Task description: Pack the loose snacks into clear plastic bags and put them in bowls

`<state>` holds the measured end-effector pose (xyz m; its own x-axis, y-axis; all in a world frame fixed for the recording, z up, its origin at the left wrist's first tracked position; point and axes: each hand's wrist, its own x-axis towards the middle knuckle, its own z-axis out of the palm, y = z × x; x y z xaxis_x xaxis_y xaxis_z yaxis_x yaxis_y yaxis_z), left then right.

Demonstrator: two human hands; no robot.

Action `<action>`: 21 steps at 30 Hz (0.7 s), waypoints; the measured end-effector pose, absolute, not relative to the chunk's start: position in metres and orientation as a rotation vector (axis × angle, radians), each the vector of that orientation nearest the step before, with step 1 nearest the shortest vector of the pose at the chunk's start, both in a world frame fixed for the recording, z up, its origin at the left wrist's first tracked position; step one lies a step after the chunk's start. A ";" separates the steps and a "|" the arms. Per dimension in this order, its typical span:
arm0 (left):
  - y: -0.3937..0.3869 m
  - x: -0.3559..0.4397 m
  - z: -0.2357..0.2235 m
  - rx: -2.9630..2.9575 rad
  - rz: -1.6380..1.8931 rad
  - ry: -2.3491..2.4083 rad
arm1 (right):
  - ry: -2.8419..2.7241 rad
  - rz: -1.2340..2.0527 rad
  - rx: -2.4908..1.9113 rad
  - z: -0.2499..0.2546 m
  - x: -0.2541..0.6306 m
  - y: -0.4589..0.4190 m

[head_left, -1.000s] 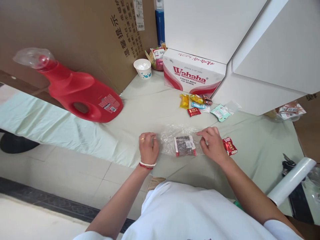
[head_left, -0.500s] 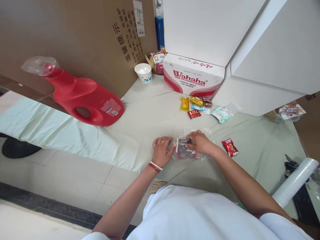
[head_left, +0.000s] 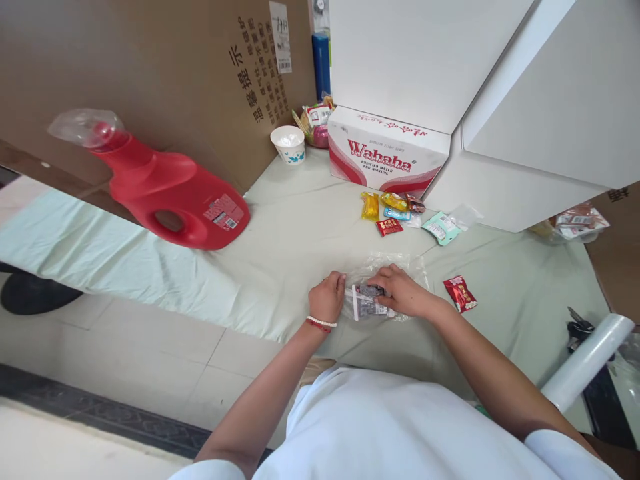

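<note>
On the cloth-covered table, a dark snack packet with a white end lies in or under a clear plastic bag. My left hand, with a white and a red bracelet at the wrist, is closed on the left edge of that bag. From the right, my right hand reaches over the packet, its fingers curled down on it and on the plastic. A red candy packet lies to the right of this hand.
Several small snack packets lie before a Wahaba-style "Wahaha" carton. A green packet is beside them. A red detergent bottle leans at left, a paper cup behind it. A plastic film roll lies at right.
My left hand has gone from spread fingers beside the packet to a closed grip on the bag's left edge. The packet has turned slightly, and my right hand stays over it.
</note>
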<state>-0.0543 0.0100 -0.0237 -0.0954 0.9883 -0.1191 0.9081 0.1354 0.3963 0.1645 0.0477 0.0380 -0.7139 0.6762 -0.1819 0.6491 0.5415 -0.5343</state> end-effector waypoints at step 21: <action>0.005 -0.066 -0.024 1.789 0.478 1.968 | -2.306 1.061 -1.099 0.005 0.171 0.046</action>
